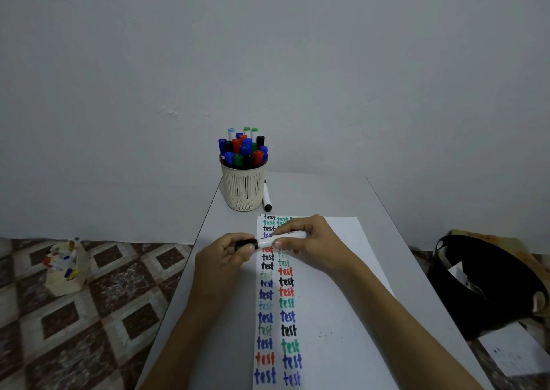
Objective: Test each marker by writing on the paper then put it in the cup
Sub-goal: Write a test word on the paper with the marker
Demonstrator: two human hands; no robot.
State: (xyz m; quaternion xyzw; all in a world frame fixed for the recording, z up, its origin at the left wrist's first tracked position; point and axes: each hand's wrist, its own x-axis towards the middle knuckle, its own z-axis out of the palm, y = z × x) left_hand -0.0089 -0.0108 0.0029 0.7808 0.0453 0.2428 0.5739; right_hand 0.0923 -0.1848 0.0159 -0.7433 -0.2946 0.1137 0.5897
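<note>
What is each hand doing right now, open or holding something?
Left hand: closed, gripping the black cap of the marker.
Right hand: closed, holding that marker by its white barrel.

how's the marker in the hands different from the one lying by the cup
The held marker lies crosswise above the paper; the loose marker rests lengthwise on the table beside the cup. The left hand grips the held marker's black cap and the right hand its barrel; the loose marker is untouched. Both have white barrels and black caps.
</note>
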